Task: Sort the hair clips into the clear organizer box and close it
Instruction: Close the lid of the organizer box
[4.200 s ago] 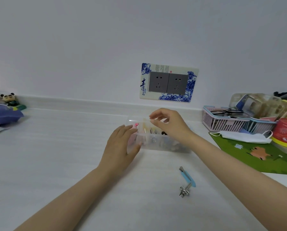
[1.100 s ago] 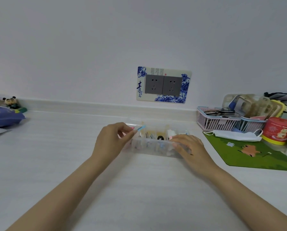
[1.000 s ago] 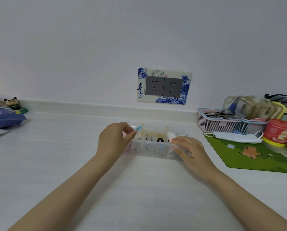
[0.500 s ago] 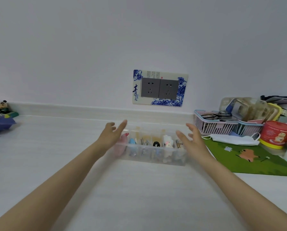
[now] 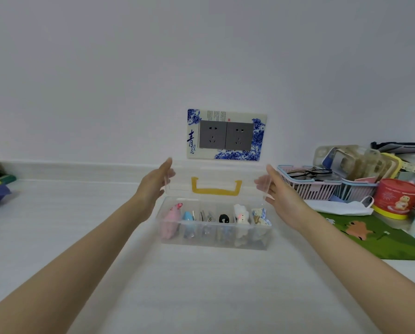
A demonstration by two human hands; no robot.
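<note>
Closing is the step in hand, and the sorting looks done. The box sits mid-desk, near the wall. Its lid, with a yellow handle, stands upright at the back. The left hand and right hand are well apart, one at each end of the lid. Their fingers are nearly straight and laid against it, not curled round it. The clips sit in the row of compartments. One or two stand close to the rim.

Next, the lid likely needs swinging forward and down evenly, then pressing until it catches. A tall clip could foul it.

The wall is plain white and the desk pale. On the right lie a green mat, baskets and a mask. A socket plate is behind the box.
</note>
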